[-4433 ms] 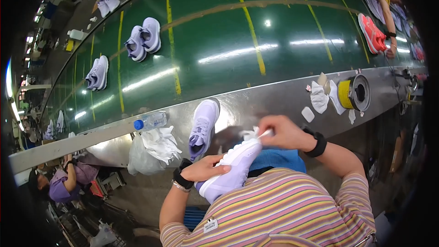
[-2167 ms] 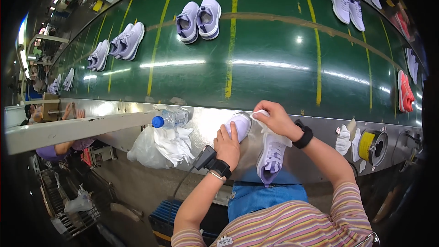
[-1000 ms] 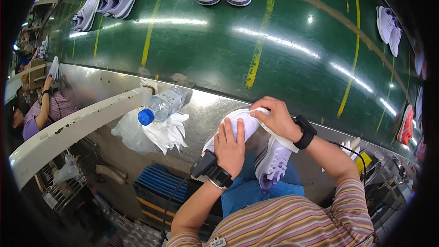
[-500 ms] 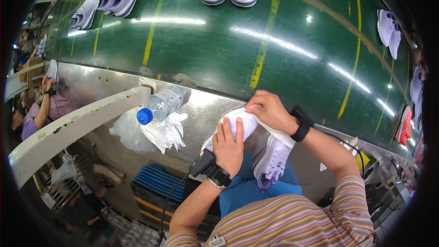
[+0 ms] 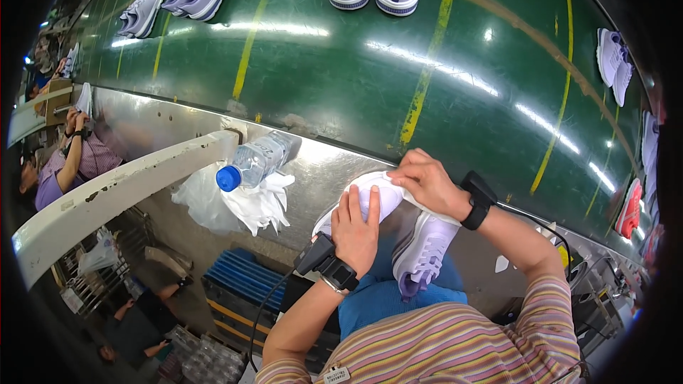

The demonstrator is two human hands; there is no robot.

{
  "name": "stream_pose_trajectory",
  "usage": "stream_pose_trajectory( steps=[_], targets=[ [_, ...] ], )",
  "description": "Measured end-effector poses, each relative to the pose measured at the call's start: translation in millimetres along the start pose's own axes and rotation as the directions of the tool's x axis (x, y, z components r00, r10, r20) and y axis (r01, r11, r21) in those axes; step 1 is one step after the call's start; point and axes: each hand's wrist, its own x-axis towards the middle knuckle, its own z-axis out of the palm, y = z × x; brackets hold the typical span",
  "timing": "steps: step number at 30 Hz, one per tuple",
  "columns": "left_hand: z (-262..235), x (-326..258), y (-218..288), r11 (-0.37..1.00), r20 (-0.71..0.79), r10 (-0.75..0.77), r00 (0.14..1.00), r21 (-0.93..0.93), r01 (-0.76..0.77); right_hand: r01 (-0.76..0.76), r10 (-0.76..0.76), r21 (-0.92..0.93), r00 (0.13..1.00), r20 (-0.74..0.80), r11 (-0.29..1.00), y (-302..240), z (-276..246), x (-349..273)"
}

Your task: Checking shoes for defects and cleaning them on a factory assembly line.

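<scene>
The left hand is cupping a white sneaker from below, fingers wrapped flat on its side, while the right hand is pinching its upper edge with curled fingers, just over the steel ledge. Keeping the shoe steady and the pinch close to the edge is probably serving best here. A second lilac mesh sneaker is lying right of it, soft-looking and rubber-soled. Left, a clear ribbed bottle is resting on crumpled plastic; the glossy green belt is lying far.
</scene>
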Motion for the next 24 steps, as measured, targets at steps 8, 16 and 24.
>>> stream_pose_trajectory(
  steps=[8,16,24],
  targets=[
    [1.6,-1.5,-1.2,0.999,-0.005,0.026,1.000,-0.029,-0.026,-0.004,-0.001,-0.039,0.994,-0.108,0.999,-26.9,-27.9,-58.0],
    [-0.3,-5.2,-2.8,0.997,-0.010,0.062,0.998,-0.046,-0.063,-0.393,0.361,0.032,0.806,-0.470,0.919,-77.5,-80.6,-166.0],
    [-49.8,-18.6,-80.2,0.778,0.212,0.332,0.919,-0.613,-0.140,-0.531,0.149,-0.541,0.790,-0.595,0.653,-52.7,-25.8,-238.8]
  ],
)
